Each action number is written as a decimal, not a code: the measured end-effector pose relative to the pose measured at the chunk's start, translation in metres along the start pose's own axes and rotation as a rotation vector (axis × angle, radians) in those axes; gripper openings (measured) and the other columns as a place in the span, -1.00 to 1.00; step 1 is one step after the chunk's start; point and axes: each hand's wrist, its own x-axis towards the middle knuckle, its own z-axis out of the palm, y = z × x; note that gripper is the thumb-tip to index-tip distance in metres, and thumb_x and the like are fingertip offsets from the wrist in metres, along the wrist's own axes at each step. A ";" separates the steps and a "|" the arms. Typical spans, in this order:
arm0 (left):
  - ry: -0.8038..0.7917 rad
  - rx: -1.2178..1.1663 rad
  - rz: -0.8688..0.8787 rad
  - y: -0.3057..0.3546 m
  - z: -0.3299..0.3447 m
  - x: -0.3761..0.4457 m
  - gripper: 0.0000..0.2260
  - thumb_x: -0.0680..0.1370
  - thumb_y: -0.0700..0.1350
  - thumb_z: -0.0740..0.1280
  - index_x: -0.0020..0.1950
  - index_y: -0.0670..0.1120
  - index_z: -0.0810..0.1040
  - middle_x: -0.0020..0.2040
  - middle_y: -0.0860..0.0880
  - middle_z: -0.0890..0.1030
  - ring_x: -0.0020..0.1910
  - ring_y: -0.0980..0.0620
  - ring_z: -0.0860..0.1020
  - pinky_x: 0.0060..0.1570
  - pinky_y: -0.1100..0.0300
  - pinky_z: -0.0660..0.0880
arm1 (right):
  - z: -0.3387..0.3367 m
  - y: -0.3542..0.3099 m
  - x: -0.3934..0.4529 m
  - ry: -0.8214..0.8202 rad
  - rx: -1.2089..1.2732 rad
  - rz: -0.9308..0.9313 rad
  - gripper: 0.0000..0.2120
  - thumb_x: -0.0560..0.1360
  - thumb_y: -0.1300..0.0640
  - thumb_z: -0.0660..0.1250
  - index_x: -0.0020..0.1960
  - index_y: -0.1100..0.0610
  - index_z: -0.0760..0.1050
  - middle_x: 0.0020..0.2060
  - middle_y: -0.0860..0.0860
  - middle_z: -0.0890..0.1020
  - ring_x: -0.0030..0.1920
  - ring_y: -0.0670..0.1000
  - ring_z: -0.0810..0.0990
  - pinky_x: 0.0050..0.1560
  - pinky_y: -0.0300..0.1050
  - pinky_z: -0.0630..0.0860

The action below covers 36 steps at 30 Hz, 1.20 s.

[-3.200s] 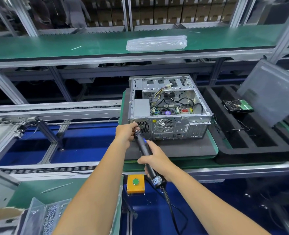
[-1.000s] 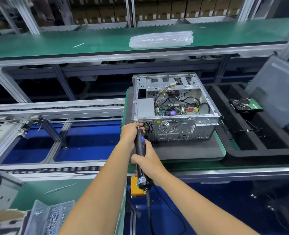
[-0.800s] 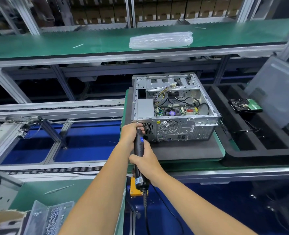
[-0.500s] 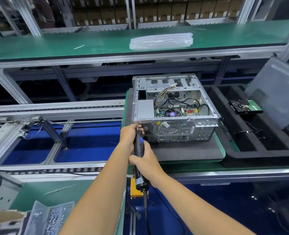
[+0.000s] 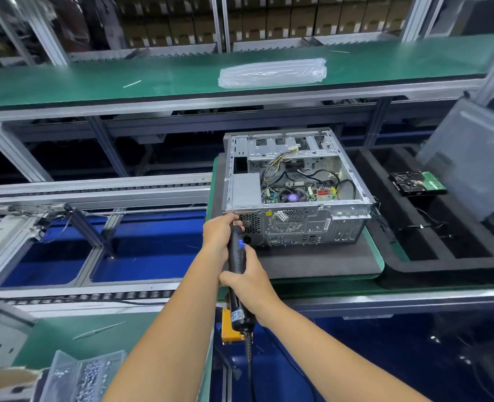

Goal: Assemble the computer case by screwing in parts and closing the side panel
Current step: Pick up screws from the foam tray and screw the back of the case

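Clear plastic screw tray [image 5: 79, 375] sits at bottom left on the green bench, well apart from the work. A thin sliver lies on the bench just above it; what it is I cannot tell.

Left hand [image 5: 218, 235]: fingers curled round the nose of the electric screwdriver [image 5: 237, 265], steadying the bit at the top-left corner of the rear face of the computer case [image 5: 295, 195]. The screw itself is hidden behind the fingertips.

Right hand [image 5: 247, 281]: wrapped round the driver's barrel lower down. The cord trails off toward the floor.

Step in hand, as I judge it: driving a rear-panel screw by the power supply. To do it well, keep the bit square to the panel, push along its axis, and let the left fingers only guide, so the bit does not skate onto the vent grille beside it.

Case lies on its side on a dark foam mat [image 5: 312, 265], open face up, with wiring and board exposed; no panel on it yet.

Further right, a black foam tray [image 5: 414, 274] holds a hard drive [image 5: 417, 184]. A grey side panel [image 5: 472, 158] leans at the far right.

In the way: little. A yellow button box [image 5: 228, 329] sits under the driver's tail, and the cord could snag there.
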 end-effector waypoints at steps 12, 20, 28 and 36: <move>0.060 -0.019 0.019 -0.004 0.003 0.005 -0.94 0.48 -0.32 0.31 -0.19 -0.24 0.56 -0.38 -0.11 0.56 -0.45 0.02 0.50 -0.36 0.20 0.51 | -0.005 -0.006 -0.004 -0.014 -0.056 0.003 -0.30 0.28 0.11 0.38 0.37 -0.14 0.26 -0.03 0.10 0.58 -0.15 0.07 0.61 -0.04 0.19 0.64; 0.400 0.387 0.376 0.027 -0.008 0.011 -0.79 0.42 -0.18 0.24 -0.43 -0.15 0.42 -0.47 -0.08 0.46 -0.40 -0.07 0.34 -0.44 0.13 0.32 | -0.008 -0.006 -0.005 -0.029 -0.040 -0.008 -0.20 0.38 0.11 0.38 0.53 -0.14 0.11 -0.13 -0.27 0.47 -0.22 -0.30 0.58 -0.32 -0.47 0.46; -0.139 1.275 0.657 0.094 0.036 0.051 -0.61 0.55 -0.12 0.24 0.38 -0.13 0.41 0.36 -0.09 0.43 0.34 -0.09 0.36 0.29 0.07 0.31 | -0.011 -0.010 -0.001 -0.029 -0.069 0.001 -0.10 0.38 0.05 0.39 0.60 -0.06 0.00 0.08 -0.08 0.45 0.00 0.02 0.62 -0.13 -0.20 0.53; -0.326 1.550 0.533 0.073 0.055 0.081 -0.38 0.56 0.12 0.24 0.51 -0.16 0.16 0.50 -0.13 0.23 0.45 -0.14 0.24 0.40 -0.05 0.22 | -0.014 -0.008 0.002 -0.034 -0.125 0.000 -0.09 0.39 0.04 0.39 0.60 -0.03 -0.03 0.05 -0.06 0.48 -0.13 -0.22 0.49 -0.32 -0.37 0.39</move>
